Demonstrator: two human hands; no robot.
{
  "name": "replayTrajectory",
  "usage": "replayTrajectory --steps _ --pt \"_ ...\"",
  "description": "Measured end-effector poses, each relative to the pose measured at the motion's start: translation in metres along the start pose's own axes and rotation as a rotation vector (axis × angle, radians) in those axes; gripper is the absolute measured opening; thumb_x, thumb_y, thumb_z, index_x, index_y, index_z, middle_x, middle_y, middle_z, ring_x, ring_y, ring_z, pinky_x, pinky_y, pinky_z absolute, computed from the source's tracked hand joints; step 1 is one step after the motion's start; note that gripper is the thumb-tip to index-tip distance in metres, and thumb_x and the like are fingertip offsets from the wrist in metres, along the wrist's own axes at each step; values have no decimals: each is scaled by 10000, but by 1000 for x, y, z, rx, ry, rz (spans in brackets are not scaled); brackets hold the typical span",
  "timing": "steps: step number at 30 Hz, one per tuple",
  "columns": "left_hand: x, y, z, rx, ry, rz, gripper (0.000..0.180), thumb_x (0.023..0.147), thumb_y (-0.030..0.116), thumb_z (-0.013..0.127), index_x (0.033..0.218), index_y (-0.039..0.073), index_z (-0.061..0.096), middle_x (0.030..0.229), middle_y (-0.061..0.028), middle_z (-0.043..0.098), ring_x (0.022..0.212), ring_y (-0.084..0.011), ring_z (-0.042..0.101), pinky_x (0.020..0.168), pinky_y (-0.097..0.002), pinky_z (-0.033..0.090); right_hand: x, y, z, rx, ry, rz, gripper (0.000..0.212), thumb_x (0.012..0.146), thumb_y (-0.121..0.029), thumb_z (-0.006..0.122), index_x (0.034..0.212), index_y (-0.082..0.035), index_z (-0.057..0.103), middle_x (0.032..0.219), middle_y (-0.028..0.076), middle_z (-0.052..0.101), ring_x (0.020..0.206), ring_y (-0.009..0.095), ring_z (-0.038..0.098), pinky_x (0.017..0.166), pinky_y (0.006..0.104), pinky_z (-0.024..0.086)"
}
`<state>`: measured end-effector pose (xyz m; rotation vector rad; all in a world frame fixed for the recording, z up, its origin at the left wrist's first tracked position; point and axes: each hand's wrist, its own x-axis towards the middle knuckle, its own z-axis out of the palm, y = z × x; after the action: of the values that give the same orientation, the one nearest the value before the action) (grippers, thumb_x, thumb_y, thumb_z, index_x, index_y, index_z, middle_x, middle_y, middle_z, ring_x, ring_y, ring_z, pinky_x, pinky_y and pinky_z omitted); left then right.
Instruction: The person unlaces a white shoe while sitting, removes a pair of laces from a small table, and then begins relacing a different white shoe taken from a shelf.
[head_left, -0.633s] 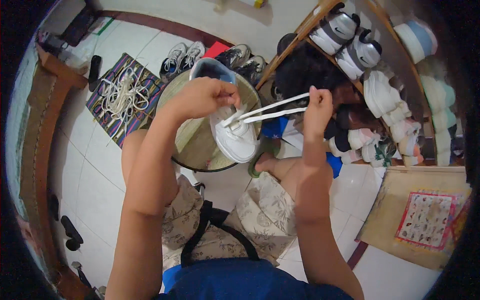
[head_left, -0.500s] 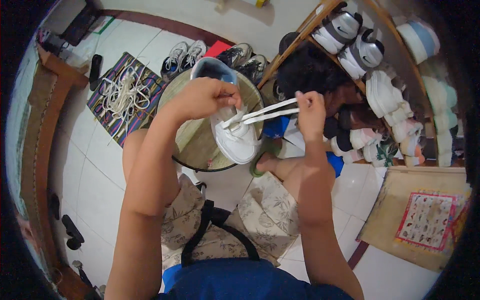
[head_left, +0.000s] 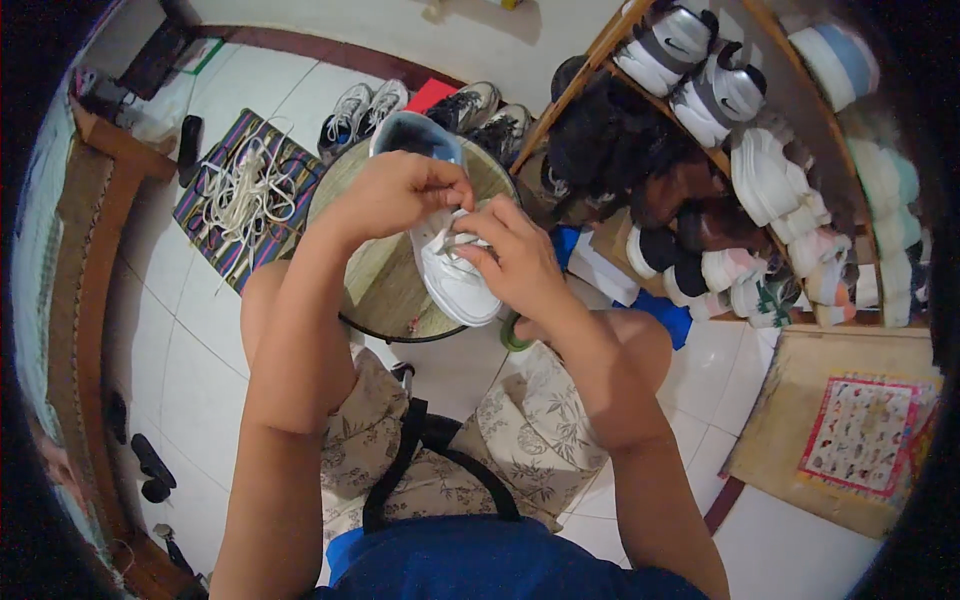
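Observation:
A white sneaker (head_left: 458, 285) with a pale blue lining rests on a round wood-topped stool (head_left: 385, 285), its toe toward me. My left hand (head_left: 405, 192) is over the shoe's opening, thumb and fingers pinched together by the tongue; what they hold is too small to make out. From the right, my right hand (head_left: 518, 252) reaches over the lacing, its thumb and fingers closed on the white shoelace (head_left: 462, 240). The two hands' fingertips almost meet. Most of the lace lies hidden behind my right fingers.
Loose white laces (head_left: 250, 195) lie heaped on a striped mat (head_left: 225, 150) at left. Worn sneakers (head_left: 350, 115) line up behind the stool. A wooden rack (head_left: 590, 75) full of shoes stands at right. Cardboard (head_left: 780, 440) lies on the tiled floor at the lower right.
My right hand has come left from beside the rack to the shoe's lacing. The two lace strands it held stretched out no longer show. My left hand stays almost in place.

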<state>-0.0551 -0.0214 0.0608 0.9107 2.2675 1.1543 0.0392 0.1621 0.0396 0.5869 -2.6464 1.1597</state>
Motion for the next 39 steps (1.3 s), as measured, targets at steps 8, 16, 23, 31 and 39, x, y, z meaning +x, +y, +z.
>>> replayTrajectory --steps 8,16,23,31,39 --pt "-1 2 0 66 15 -5 114 895 141 576 900 51 647 787 -22 650 724 -93 556 686 -263 451 6 -5 1 -32 -91 71 147 793 -138 648 808 -50 531 885 116 488 862 317 551 706 420 458" --pt "2 11 -3 47 -26 16 122 872 158 587 899 64 659 789 -29 656 732 -142 589 701 -301 462 -2 102 -74 -470 878 155 158 893 -136 536 807 -4 529 849 120 513 744 266 489 704 371 417" --pt "-9 2 -2 18 -16 53 131 848 194 596 918 162 702 788 -63 665 737 -217 623 677 -323 465 -28 106 -110 42 748 504 159 877 -165 619 859 -13 574 779 17 553 700 110 502 664 261 428" --pt "-7 1 1 18 24 12 135 862 104 601 953 67 693 883 -75 694 798 -154 643 733 -297 492 -18 2 -19 82 -5 275 173 766 -162 709 808 -41 592 799 82 545 698 253 566 646 349 477" --pt "-5 14 33 188 648 -34 138 809 158 639 927 137 706 745 -139 658 669 -285 648 611 -366 495 -12 3 -13 -238 3 2 257 748 -187 695 871 -21 542 960 126 476 968 329 484 777 419 429"
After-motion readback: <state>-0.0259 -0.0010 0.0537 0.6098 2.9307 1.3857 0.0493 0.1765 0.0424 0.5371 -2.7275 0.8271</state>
